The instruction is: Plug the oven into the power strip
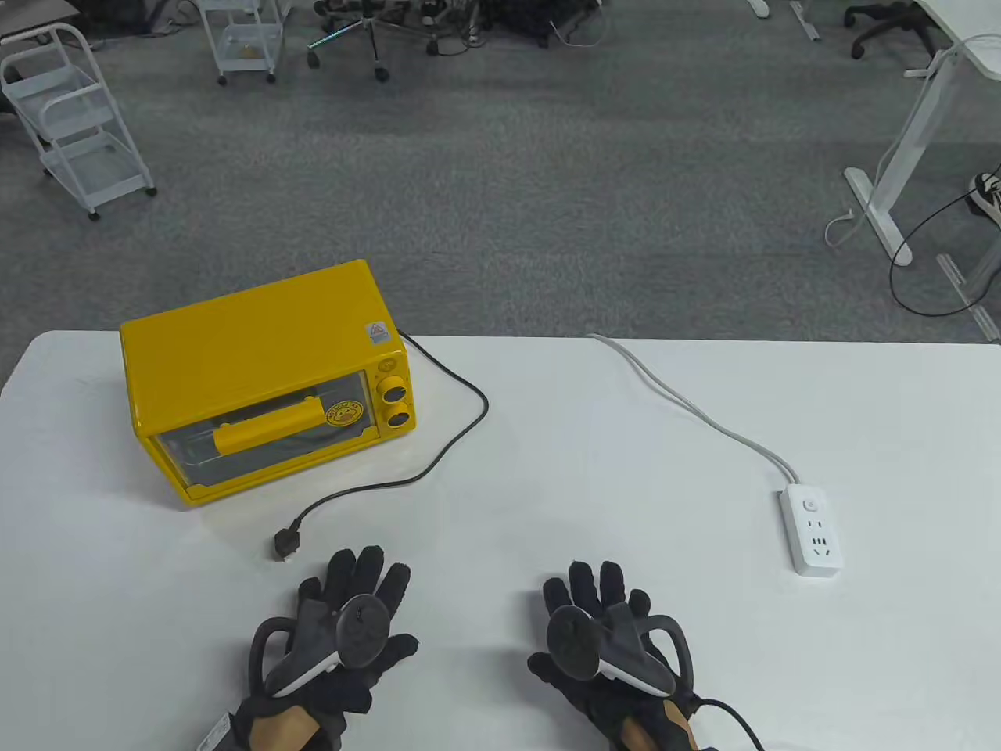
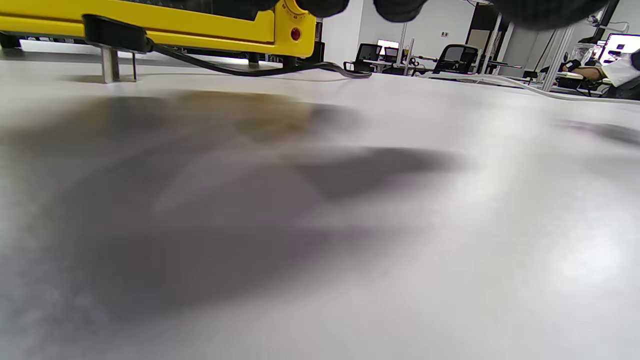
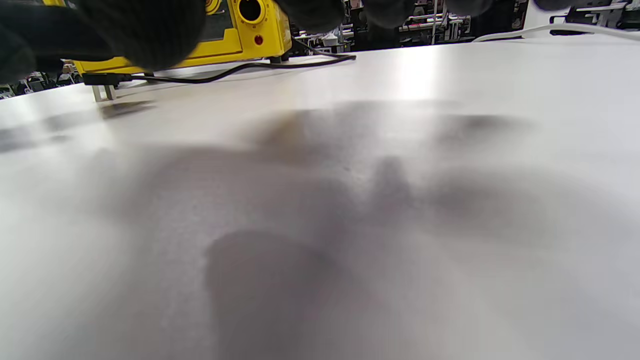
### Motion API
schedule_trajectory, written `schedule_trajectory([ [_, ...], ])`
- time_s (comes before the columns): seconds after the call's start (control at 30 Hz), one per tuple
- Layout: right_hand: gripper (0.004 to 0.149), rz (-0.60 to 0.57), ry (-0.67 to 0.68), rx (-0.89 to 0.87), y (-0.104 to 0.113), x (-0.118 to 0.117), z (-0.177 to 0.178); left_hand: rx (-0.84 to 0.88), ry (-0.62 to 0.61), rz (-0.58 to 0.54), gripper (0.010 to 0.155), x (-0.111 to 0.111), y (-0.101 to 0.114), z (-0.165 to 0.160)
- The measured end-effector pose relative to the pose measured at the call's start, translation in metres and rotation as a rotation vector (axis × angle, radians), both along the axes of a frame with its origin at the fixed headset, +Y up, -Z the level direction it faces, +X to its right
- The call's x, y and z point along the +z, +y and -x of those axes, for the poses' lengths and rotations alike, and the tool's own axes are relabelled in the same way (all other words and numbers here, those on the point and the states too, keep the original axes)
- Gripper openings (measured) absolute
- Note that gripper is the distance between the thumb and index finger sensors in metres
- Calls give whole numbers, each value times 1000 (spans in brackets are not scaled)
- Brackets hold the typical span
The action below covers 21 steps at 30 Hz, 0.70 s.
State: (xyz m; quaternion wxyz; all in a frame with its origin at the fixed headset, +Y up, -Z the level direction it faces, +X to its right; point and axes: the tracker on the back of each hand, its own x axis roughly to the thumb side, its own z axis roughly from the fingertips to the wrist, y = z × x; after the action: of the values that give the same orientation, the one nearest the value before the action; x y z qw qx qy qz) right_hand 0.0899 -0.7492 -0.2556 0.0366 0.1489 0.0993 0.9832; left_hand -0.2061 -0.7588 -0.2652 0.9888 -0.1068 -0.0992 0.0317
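Note:
A yellow toaster oven [image 1: 266, 375] stands at the table's left; it also shows in the left wrist view [image 2: 165, 22] and the right wrist view [image 3: 235, 30]. Its black cord [image 1: 461, 422] curls right and forward to a black plug [image 1: 286, 542] lying on the table, prongs down in the left wrist view [image 2: 112, 40] and visible in the right wrist view [image 3: 102, 80]. A white power strip [image 1: 813, 530] lies at the right. My left hand [image 1: 344, 618] rests open, fingers spread, just behind the plug and apart from it. My right hand [image 1: 598, 626] rests open, left of the strip.
The strip's white cable [image 1: 688, 407] runs back over the table's far edge. The white table [image 1: 547, 469] spans the view. Grey carpet, white carts [image 1: 74, 117] and desk legs [image 1: 884, 195] lie beyond.

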Motion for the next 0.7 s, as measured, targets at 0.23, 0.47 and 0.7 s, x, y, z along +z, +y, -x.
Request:
schedule_trajectory([
  [0.23, 88, 13, -7, -13, -2, -1, -2, -8, -6, 9, 86, 0, -1, -2],
  [0.47, 86, 28, -56, -31, -7, -8, -14, -1, -6, 19, 86, -1, -2, -3],
  [0.7, 85, -47, -151, 60, -3, -29, -46, 16, -15, 59, 86, -3, -5, -2],
])
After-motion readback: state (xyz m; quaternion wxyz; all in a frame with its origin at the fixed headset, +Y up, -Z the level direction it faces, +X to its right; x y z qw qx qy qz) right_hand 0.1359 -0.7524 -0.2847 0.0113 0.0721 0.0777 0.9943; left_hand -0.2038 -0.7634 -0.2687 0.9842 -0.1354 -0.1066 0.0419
